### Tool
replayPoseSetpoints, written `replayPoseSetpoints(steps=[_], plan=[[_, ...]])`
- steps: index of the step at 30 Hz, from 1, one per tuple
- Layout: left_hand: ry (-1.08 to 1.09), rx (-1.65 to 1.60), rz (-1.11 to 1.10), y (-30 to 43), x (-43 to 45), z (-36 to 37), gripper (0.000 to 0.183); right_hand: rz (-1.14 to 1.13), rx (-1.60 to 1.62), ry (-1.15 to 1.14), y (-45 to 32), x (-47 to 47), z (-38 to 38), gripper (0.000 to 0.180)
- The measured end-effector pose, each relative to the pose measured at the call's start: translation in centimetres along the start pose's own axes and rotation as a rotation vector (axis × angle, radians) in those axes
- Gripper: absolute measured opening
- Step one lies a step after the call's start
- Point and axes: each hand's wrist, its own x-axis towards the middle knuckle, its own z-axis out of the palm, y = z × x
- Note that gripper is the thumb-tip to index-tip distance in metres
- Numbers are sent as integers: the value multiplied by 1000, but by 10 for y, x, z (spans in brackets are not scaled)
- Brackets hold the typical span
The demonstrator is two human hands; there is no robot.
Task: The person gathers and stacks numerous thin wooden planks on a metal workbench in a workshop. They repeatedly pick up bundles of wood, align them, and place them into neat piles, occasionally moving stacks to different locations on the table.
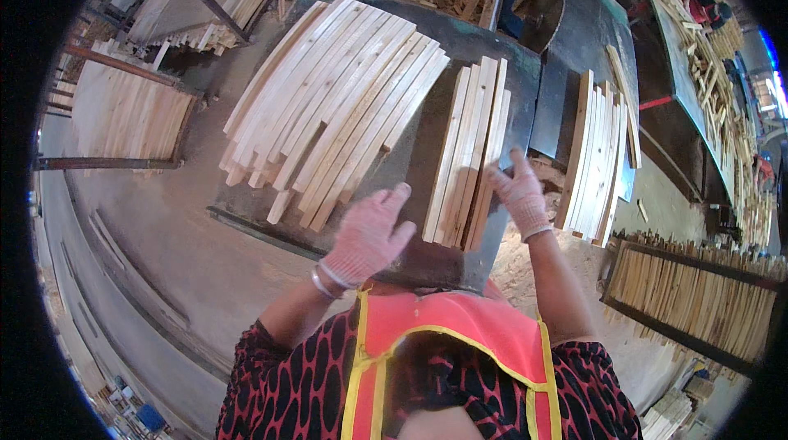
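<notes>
Both my hands wear pale pink knitted gloves. My left hand (pixel 371 237) is over the near part of the dark metal saw table (pixel 425 264), fingers apart and nothing in it. It lies between a wide layer of wooden strips (pixel 332 95) and a smaller bundle of wooden strips (pixel 471 157). My right hand (pixel 522 194) is at the right edge of the smaller bundle, thumb and fingers spread; whether it touches the strips cannot be told. Another group of wooden strips (pixel 594 157) lies further right.
A large circular saw blade (pixel 545 18) stands at the far side of the table, with a person in blue (pixel 511 3) beside it. Stacked boards (pixel 129 107) stand at left. A metal rack of strips (pixel 689 298) is at right, below a bench (pixel 689 70) heaped with offcuts.
</notes>
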Motion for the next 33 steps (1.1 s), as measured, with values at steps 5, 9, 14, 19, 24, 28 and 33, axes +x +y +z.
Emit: replayPoseSetpoints(steps=[5,9,14,19,24,28,33], plan=[[-104,-72,-225,21,42,46,93,189,541,-298,1,-10,4,84],[-93,-8,-248,44,70,42,108,208,684,-333,30,2,-2,79],[-74,47,-253,42,74,50,114,19,208,-85,37,-3,1,85],[-40,41,-259,50,75,55,115,-9,86,-16,17,-16,20,106],[12,70,-239,52,78,56,116,41,455,-75,28,-11,12,95],[112,94,-218,52,76,57,109,125,507,-180,40,-4,5,90],[155,319,-137,77,89,60,107,88,538,-221,44,-3,8,91]])
